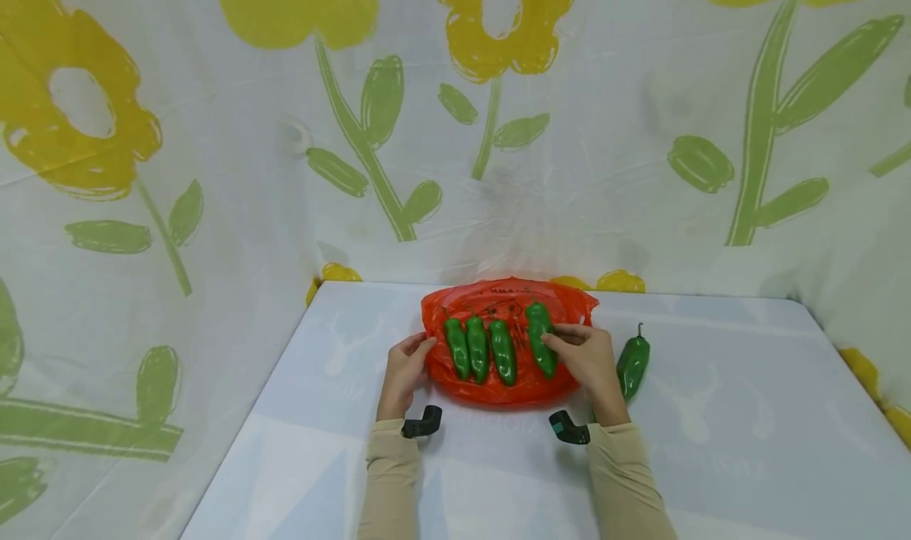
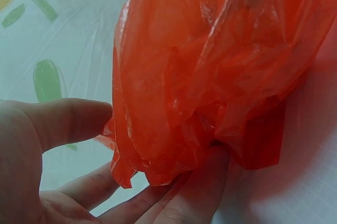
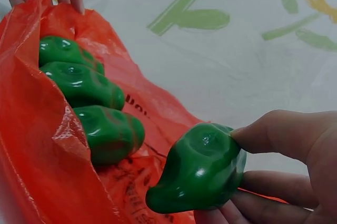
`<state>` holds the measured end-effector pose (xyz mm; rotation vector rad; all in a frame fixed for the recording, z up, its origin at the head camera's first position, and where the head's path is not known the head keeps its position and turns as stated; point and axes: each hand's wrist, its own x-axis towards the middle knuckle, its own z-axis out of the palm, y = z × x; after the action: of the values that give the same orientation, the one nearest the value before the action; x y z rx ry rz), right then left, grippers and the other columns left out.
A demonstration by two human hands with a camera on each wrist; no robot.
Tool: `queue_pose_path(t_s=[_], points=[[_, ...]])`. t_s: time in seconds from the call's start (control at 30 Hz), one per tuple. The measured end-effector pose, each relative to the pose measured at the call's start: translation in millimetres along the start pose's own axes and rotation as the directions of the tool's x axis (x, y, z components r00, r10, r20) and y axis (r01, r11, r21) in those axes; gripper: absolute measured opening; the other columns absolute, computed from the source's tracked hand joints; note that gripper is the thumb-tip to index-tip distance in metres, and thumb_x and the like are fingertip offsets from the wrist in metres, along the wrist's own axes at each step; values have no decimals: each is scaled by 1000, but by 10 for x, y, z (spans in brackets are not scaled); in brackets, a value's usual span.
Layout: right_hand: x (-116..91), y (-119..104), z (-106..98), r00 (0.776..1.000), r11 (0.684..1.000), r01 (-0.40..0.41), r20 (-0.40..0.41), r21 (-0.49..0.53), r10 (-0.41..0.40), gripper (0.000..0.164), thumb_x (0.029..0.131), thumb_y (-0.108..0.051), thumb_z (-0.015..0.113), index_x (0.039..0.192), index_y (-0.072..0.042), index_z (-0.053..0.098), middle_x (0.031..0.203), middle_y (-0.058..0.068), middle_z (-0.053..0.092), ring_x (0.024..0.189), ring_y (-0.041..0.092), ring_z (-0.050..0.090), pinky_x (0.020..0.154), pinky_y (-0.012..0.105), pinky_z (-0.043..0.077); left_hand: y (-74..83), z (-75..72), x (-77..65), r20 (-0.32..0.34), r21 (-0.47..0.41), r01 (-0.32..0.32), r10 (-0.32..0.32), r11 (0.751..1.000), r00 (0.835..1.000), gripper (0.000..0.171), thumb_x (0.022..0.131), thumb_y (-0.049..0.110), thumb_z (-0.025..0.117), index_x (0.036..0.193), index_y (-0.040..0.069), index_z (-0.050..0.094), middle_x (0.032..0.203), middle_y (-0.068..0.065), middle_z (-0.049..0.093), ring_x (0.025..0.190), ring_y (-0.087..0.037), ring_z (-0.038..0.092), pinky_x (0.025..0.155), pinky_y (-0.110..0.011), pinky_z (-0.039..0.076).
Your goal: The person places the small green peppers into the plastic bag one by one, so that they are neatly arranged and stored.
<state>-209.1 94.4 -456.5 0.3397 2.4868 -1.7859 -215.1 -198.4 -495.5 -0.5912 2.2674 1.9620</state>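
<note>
A red plastic bag [image 1: 484, 394] lies on the table with dark print on it. Three green chili peppers [image 1: 503, 353] rest side by side on its left half. My right hand [image 1: 589, 364] holds another green pepper [image 3: 202, 169] between thumb and fingers, over the bag's right part. At the bag's left edge is my left hand [image 1: 404, 372]; in the left wrist view its thumb [image 2: 79, 121] is at the crumpled red plastic [image 2: 158, 113] and its other fingers reach underneath, gripping the edge.
One more green pepper [image 1: 633, 364] lies on the white patterned table [image 1: 719, 445], right of my right wrist. Behind the table hangs a white curtain [image 1: 591, 192] printed with yellow flowers. Each wrist wears a small black camera mount [image 1: 425, 421].
</note>
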Motion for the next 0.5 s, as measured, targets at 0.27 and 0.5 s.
queue_pose_path(t_s=[0.27, 0.5], points=[[52, 69, 85, 1000, 999, 17, -5, -49, -17, 45, 96, -27, 73, 132, 0, 69, 129, 24, 70, 113, 35, 69, 94, 41, 61, -6, 1, -2, 2, 1, -3, 3, 1000, 1000, 53, 102, 36, 61, 145, 4, 58, 146, -19, 59, 119, -29, 62, 99, -43, 59], [78, 117, 133, 1000, 998, 18, 4, -61, -17, 45, 95, -27, 73, 131, 0, 69, 130, 23, 70, 118, 36, 66, 100, 45, 59, -8, 2, 2, 1, 5, 0, 0, 1000, 1000, 52, 102, 36, 61, 144, 4, 58, 145, -20, 60, 116, -27, 63, 96, -40, 60]])
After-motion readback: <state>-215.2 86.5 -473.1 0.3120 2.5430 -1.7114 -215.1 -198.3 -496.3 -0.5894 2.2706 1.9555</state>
